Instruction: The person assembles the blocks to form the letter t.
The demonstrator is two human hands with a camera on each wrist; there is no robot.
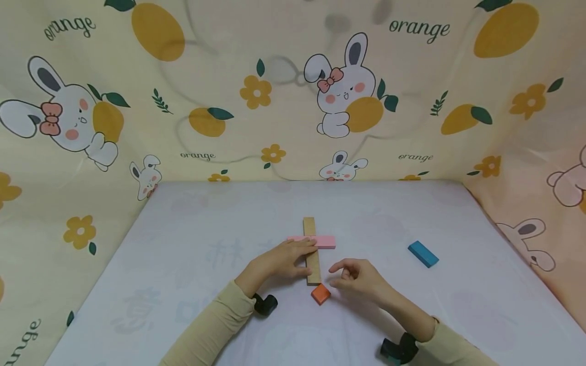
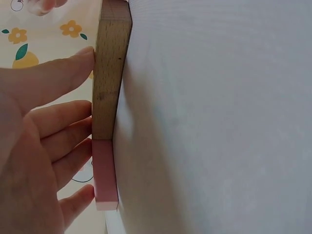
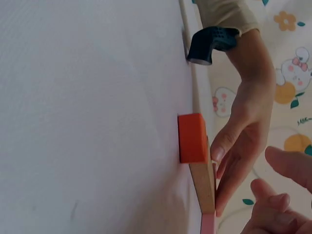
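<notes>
My left hand lies with outstretched fingers over a cross of flat blocks. Its fingertips touch the pink block, while the thumb presses the near plain wooden block. Another plain wooden piece shows beyond the pink one. In the left wrist view, fingers rest along the top edge of the wooden block and pink block. An orange block sits turned cornerwise at the cross's near end. Just right of it, my right hand hovers with loosely bent fingers, thumb and index apart, holding nothing.
A blue block lies apart at the right on the white tabletop. Behind the table hangs a cloth printed with rabbits and oranges. Dark wrist cameras are strapped below both hands, close over the table.
</notes>
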